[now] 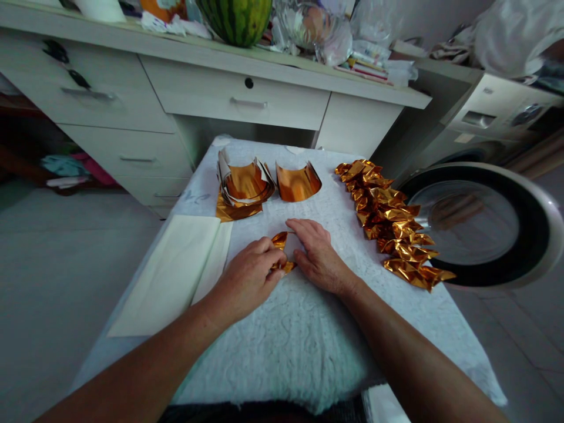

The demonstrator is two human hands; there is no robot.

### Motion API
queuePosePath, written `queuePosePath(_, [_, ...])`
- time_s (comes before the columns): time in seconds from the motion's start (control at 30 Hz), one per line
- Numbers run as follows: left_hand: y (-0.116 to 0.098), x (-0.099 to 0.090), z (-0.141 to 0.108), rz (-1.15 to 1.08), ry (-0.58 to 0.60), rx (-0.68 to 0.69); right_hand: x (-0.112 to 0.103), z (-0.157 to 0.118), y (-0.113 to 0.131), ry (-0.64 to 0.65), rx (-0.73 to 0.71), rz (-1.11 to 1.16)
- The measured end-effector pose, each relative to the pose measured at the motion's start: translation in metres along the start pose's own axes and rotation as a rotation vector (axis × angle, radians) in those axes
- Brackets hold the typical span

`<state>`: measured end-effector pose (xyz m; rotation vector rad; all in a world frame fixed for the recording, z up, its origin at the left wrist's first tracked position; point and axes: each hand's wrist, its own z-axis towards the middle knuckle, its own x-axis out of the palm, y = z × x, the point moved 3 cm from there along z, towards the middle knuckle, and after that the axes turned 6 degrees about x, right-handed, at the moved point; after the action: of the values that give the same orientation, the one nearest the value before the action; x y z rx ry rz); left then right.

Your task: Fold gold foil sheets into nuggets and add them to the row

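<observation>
A small folded piece of gold foil paper lies on the cloth-covered table between my two hands. My left hand is closed on it from the left, fingers curled over its middle, so much of it is hidden. Flat against the cloth on the right rests my right hand, fingers stretched out and thumb apart, close to the foil's right-hand tips. Beyond my hands stand a curled stack of gold foil sheets and a single curved gold sheet.
Folded gold foil pieces form an overlapping row along the table's right side. White paper sheets lie at the left edge. Behind stands a drawer counter with a watermelon. An open washing machine door juts in at right.
</observation>
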<state>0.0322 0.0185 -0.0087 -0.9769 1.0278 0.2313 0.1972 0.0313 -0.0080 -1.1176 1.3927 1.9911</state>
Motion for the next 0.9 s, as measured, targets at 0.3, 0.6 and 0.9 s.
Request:
queuePosePath(0.3, [0.001,-0.001,-0.002,-0.004,-0.048,0.013,-0.004,0.000,0.005,0.028,0.010,-0.009])
queuePosePath(0.6, [0.008,-0.008,-0.003,0.054,-0.051,-0.059,-0.007,0.005,-0.005,-0.007,0.094,0.013])
queuePosePath(0.9, [0.002,-0.009,-0.003,-0.010,0.065,-0.101,0.000,0.000,-0.007,-0.019,0.134,-0.082])
